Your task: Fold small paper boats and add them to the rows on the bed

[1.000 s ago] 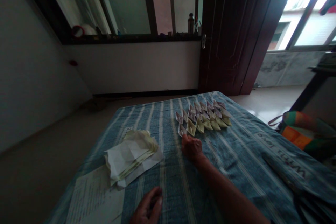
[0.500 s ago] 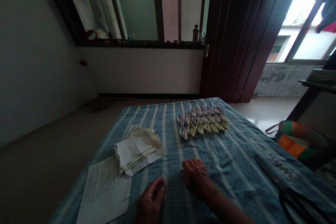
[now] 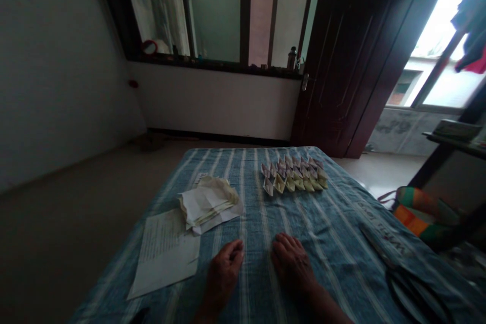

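My left hand and my right hand both rest palm down on the blue striped cloth, side by side near the front edge. Their fingers lie loosely curled against the cloth and nothing is in either hand. Farther out, past my right hand, several small folded paper boats stand packed in rows, white and pale yellow. To the left of my left hand lie a crumpled stack of folded paper and a flat printed sheet.
Dark scissors lie on the cloth at the front right. A striped orange and green bag sits on the floor to the right. Beyond the table are bare floor, a window ledge with small items, and a dark wooden door.
My right hand has drawn back from the paper boats to the near edge, beside my left hand. The view has tilted, showing more of the printed sheet.
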Demonstrator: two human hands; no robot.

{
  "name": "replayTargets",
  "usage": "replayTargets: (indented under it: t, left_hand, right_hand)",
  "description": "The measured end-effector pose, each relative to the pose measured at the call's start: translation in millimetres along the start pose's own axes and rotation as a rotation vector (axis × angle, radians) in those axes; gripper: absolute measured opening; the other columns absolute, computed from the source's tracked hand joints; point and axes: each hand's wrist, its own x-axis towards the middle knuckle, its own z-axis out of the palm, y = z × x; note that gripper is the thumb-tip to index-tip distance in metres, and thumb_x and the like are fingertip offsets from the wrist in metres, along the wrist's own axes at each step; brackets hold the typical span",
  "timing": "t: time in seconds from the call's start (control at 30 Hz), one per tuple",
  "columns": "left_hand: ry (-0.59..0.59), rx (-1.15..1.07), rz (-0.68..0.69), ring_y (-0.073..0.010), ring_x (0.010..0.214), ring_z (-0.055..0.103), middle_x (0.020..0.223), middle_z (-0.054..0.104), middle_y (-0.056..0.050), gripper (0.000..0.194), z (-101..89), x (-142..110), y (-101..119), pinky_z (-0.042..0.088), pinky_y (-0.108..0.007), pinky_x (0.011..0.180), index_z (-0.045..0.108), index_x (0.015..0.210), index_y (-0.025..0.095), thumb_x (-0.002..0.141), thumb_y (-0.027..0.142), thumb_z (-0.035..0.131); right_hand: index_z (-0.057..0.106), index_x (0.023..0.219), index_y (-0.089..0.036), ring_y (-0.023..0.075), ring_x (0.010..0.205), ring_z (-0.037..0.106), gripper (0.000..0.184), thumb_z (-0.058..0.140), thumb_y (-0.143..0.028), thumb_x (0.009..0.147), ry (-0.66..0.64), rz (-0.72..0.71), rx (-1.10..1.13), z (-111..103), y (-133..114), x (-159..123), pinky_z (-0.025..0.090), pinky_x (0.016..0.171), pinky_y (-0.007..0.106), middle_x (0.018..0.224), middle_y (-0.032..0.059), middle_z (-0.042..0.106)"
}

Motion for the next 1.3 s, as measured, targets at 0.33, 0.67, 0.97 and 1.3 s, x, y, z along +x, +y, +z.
replayTargets:
  t: [0.33,0.67,0.97,1.3]
  left_hand:
    - [-0.051,-0.013,0.002,-0.0233,0.089,0.071,0.094,0.075,-0.007,0.034,-0.4,-2.3,1.9,0.058,-0.034,0.08,0.07,0.097,0.018,0.073,0.037,0.056]
    - [-0.086,0.011,0.039,-0.0218,0.091,0.069,0.097,0.073,-0.009,0.035,4.3,-1.3,-10.7,0.056,-0.033,0.082,0.068,0.102,0.015,0.076,0.033,0.053]
    - [-0.083,0.012,0.052,-0.0197,0.085,0.069,0.094,0.073,-0.009,0.029,5.0,-10.2,0.6,0.054,-0.03,0.078,0.069,0.099,0.013,0.076,0.024,0.055]
    - [-0.073,0.048,0.052,-0.0183,0.083,0.067,0.092,0.073,-0.008,0.025,4.6,-13.4,4.7,0.053,-0.028,0.078,0.07,0.096,0.014,0.076,0.02,0.055]
  right_hand:
    - [0.06,0.085,-0.022,0.0174,0.101,0.058,0.015,0.048,-0.017,0.092,-0.029,0.018,-0.025,-8.7,-3.5,1.2,0.04,0.087,0.027,0.099,0.0028,0.065]
    - [0.06,0.089,-0.025,0.0211,0.107,0.058,0.016,0.045,-0.021,0.094,-0.017,0.005,0.0,-6.7,-1.2,-2.7,0.043,0.092,0.033,0.106,0.0041,0.066]
    - [0.062,0.094,-0.024,0.0212,0.11,0.058,0.015,0.047,-0.023,0.093,-0.041,-0.002,-0.002,-5.6,3.3,-9.6,0.043,0.093,0.033,0.112,0.0056,0.066]
    - [0.063,0.097,-0.027,0.0208,0.112,0.058,0.018,0.046,-0.027,0.094,-0.033,0.004,0.013,-0.1,10.1,-14.0,0.043,0.094,0.034,0.114,0.0036,0.066]
